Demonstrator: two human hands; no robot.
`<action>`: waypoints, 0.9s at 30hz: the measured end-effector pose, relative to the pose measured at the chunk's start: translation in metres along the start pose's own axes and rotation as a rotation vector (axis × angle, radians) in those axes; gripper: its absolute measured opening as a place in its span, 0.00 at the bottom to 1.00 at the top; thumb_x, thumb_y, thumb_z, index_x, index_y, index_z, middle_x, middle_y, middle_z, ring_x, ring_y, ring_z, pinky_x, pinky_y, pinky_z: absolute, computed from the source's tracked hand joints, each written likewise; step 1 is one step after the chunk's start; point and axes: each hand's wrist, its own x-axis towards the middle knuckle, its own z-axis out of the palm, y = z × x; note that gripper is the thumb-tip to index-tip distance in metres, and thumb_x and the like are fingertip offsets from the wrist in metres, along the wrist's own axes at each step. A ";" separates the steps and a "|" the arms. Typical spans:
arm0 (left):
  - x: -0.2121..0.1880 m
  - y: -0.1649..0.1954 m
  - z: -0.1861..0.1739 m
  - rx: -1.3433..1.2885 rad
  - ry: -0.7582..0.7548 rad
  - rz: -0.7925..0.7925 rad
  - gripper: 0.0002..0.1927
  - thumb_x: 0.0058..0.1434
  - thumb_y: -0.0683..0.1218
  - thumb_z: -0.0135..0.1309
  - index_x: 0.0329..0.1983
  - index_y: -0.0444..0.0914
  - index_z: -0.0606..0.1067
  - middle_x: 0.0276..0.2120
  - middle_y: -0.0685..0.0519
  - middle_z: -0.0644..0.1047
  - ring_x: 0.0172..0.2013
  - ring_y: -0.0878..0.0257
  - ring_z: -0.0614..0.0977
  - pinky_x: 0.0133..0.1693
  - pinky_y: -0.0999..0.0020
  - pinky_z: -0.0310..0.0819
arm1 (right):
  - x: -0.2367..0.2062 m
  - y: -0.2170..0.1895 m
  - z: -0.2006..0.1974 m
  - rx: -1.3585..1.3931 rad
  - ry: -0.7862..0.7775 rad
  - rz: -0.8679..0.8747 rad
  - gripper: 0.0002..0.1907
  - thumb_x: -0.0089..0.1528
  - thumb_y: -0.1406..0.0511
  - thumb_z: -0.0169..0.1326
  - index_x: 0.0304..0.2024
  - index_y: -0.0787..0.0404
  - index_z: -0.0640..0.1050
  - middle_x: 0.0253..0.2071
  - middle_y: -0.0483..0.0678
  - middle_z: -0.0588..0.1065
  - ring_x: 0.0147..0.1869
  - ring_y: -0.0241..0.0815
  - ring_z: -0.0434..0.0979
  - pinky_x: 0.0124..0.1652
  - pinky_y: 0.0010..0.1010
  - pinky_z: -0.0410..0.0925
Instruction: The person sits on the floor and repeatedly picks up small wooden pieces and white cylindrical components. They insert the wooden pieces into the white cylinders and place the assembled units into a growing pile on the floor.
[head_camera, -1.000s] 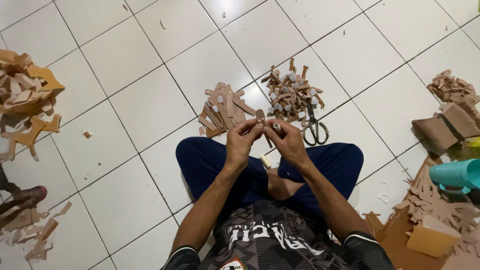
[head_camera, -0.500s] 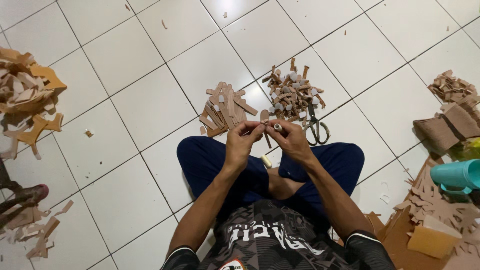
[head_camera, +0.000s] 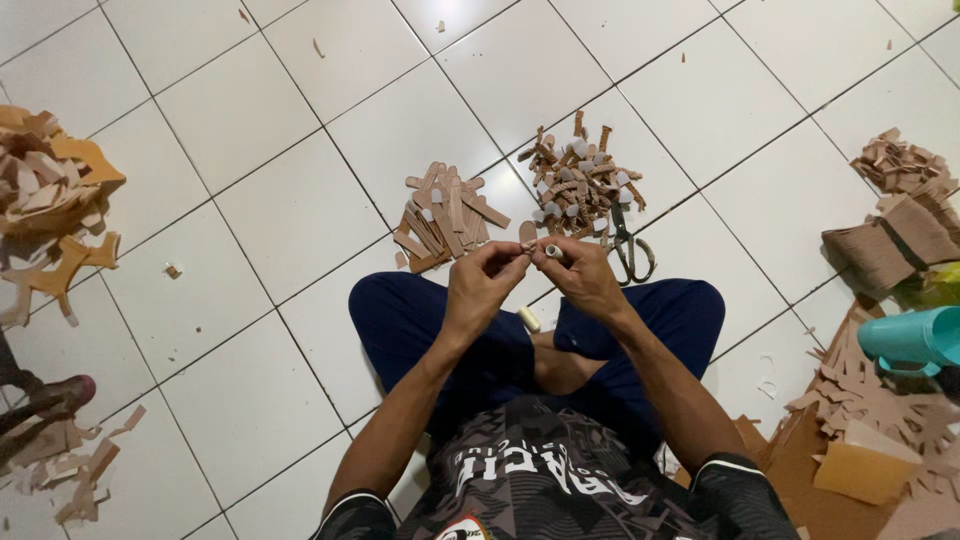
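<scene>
Head view: at frame centre, above the crossed legs, the left hand (head_camera: 482, 285) and right hand (head_camera: 585, 280) pinch together on a small brown strip (head_camera: 528, 233), apparently wrapping it; loosened fingertips could drop it toward the scissors (head_camera: 630, 250) beyond.

The person wears a dark jersey (head_camera: 545, 490) patterned in black and grey, with pale lettering across the chest and thin white trim at the short sleeve cuffs (head_camera: 345, 497). Below the jersey are dark blue trousers (head_camera: 420, 320), and both forearms are bare below the cuffs.
</scene>
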 end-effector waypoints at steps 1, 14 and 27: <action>-0.001 0.001 0.001 0.104 0.033 0.055 0.13 0.63 0.45 0.61 0.47 0.32 0.81 0.37 0.48 0.85 0.38 0.65 0.87 0.42 0.72 0.82 | 0.000 -0.001 0.001 -0.002 0.010 0.037 0.11 0.67 0.63 0.58 0.49 0.60 0.84 0.18 0.41 0.68 0.21 0.28 0.59 0.21 0.24 0.51; -0.003 -0.004 -0.002 0.192 0.061 0.147 0.11 0.63 0.44 0.60 0.43 0.30 0.80 0.36 0.45 0.84 0.39 0.60 0.88 0.43 0.69 0.83 | 0.005 -0.012 -0.006 -0.177 -0.002 -0.202 0.10 0.65 0.62 0.59 0.41 0.63 0.82 0.32 0.46 0.80 0.26 0.30 0.74 0.22 0.23 0.64; 0.004 -0.023 0.014 -0.235 0.039 -0.125 0.12 0.65 0.42 0.60 0.47 0.29 0.82 0.37 0.48 0.84 0.36 0.65 0.83 0.39 0.73 0.77 | -0.010 0.000 0.026 0.485 0.174 0.236 0.12 0.68 0.60 0.57 0.43 0.64 0.81 0.24 0.36 0.66 0.26 0.26 0.59 0.26 0.21 0.54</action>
